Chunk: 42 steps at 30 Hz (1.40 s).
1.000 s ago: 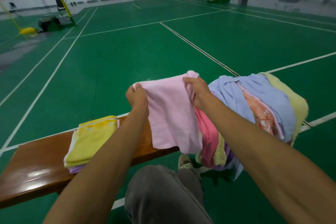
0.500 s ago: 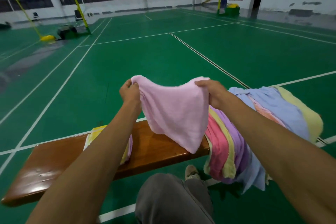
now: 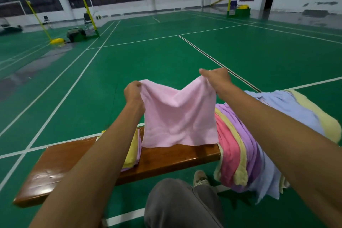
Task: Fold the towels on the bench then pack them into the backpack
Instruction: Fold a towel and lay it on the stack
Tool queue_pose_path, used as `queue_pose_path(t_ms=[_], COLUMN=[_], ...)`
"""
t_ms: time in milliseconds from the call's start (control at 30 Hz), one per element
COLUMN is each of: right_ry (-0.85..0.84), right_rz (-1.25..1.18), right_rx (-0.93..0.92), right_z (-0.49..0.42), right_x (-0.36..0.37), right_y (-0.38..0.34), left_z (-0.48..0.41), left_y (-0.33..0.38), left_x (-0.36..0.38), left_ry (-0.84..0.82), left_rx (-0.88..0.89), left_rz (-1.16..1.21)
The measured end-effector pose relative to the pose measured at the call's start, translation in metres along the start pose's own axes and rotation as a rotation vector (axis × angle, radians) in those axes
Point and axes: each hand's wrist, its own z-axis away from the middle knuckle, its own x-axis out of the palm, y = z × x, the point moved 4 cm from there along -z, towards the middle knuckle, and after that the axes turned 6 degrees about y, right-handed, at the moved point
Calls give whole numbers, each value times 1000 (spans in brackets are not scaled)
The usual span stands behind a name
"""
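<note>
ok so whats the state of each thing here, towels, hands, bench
pink towel: held up by its top corners, hanging unfolded, sagging in the middle
left hand: grips the towel's left corner
right hand: pinches the right corner
folded towels: stacked on the bench
towel pile: unfolded, draped over the bench's right end
bench: upright

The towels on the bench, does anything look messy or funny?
Yes. The heap of unfolded towels at the right end of the bench spills over its edge, hanging toward the floor. The folded stack sits tidy. Both hands hold the pink towel up.
</note>
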Motion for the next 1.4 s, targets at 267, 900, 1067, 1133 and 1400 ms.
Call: queue_pose_path(t_ms=[267,900,1067,1133,1400], right_ry=[81,12,-48,-30,-123], right_rz=[-162,346,600,721,163], right_rx=[61,-151,-293,-356,-9], right_z=[-9,-25,-33,-31,-26], right_x=[-13,-36,-26,-23,-22], right_y=[-2,6,4,-1,-11], left_z=[-11,-14,-16,-13,-14], left_y=[6,28,24,26,47], left_x=[0,-3,3,3,-4], left_ry=[76,-209,-67,14,127], left_rx=[181,683,980,1013,979], left_rz=[-98,-958,-1277,-1296,-1417])
